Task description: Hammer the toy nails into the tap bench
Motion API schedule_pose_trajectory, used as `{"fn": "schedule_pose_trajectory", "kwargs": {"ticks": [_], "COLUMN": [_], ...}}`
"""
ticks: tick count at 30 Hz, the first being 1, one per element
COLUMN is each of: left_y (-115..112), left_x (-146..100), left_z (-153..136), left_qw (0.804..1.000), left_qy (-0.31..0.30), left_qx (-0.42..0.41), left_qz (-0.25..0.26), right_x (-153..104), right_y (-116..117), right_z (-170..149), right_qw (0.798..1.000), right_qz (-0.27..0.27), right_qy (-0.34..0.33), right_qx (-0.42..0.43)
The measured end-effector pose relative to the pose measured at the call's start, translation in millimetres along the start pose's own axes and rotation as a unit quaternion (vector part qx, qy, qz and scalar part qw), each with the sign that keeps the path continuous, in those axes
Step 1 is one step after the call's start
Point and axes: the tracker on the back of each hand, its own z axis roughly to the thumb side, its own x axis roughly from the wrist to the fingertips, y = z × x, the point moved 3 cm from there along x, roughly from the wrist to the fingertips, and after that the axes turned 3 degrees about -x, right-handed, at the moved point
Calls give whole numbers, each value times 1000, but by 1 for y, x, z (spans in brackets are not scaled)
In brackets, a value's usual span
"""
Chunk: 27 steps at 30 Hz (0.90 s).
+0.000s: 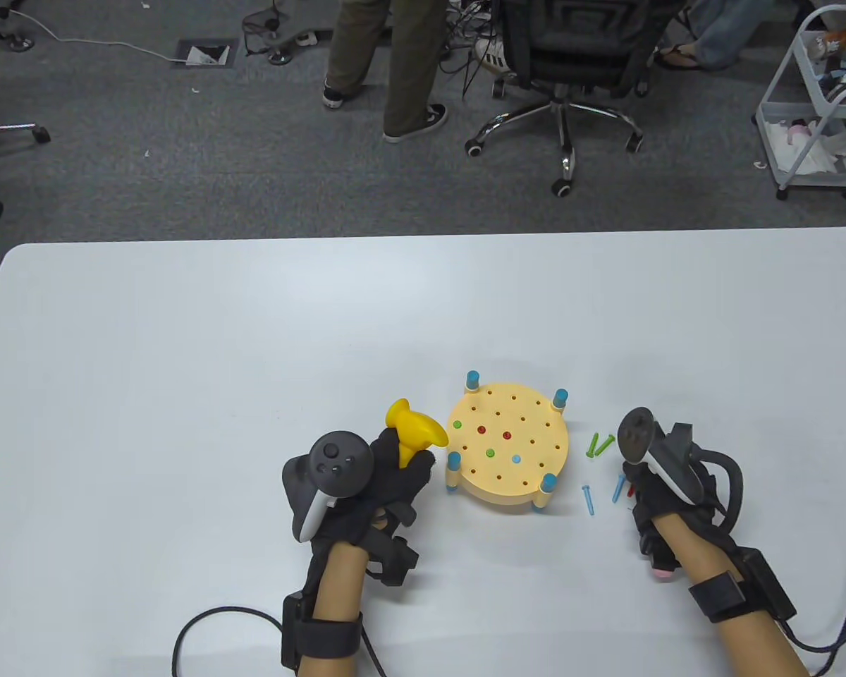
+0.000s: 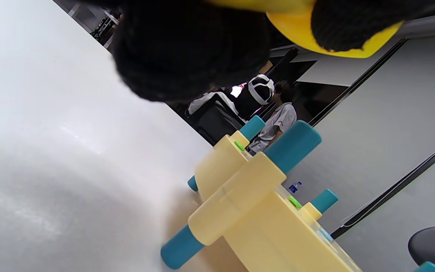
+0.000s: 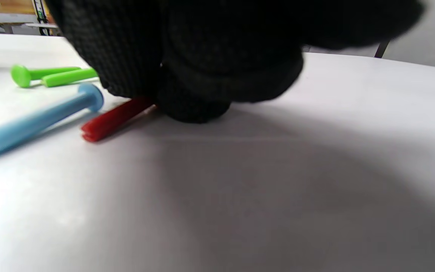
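left hand grips 1 hammer | right hand fingers on 1 red nail, grip unclear | bench: 5 nails in | loose: 2 green, 2 blue

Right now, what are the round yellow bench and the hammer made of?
The tap bench looks like moulded plastic, pale cream with a smooth, slightly satin skin; its rounded seams and teal legs suggest that. The hammer in the left hand looks like brighter yellow plastic, a bit glossier, though I cannot be sure by sight alone.
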Motion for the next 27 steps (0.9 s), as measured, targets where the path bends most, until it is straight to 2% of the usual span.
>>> {"fn": "schedule_pose_trajectory", "kwargs": {"ticks": [6,11,16,20,23,27], "left_y": [-1,-1,1,-3,-4,0], "left_x": [-1,-2,-4,-3,-3,-5], "left_z": [0,2,4,3,3,6], "left_qw": [1000,1000,1000,999,999,999], "left_qy": [0,-7,-14,-11,-8,-8], "left_qx": [9,6,2,-11,-1,12], "left_qz": [-8,-8,-8,-34,-44,-34], "right_x": [-2,-2,-2,-4,-9,-12], "right_y": [0,2,4,7,6,6], "right_z": [8,7,4,-1,3,10], "right_qw": [999,997,998,999,999,998], "right_qz": [12,37,22,14,-4,-18], "right_qy": [33,58,55,47,45,38], "right_qx": [-42,-25,-9,11,-18,-50]}}
